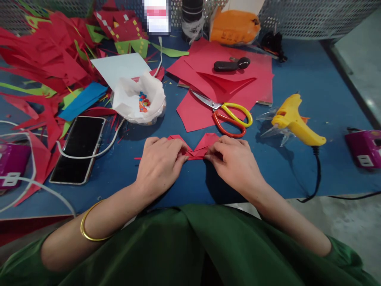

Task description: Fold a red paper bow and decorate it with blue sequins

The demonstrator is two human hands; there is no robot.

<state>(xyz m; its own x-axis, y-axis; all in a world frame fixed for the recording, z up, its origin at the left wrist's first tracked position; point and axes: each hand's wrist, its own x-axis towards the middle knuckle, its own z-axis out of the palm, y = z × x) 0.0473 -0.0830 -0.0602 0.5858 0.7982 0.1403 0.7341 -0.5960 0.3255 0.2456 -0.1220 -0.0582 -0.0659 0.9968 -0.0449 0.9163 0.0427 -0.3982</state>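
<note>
Along the near side of the blue bench (300,71), the folded red paper (196,155) sits between left hand (159,165) and right hand (236,163), each grip pinching one end. It looks light and easily torn; its layered near edge seems the firmest hold.

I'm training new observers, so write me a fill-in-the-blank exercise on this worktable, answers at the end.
The left hand and right hand hold folded paper coloured ____.
A white cable crosses the black-screened ____.
The glue gun has a ____ body.
A gold bangle circles the person's ____ arm.
Missing words: red; phone; yellow; left.
</note>
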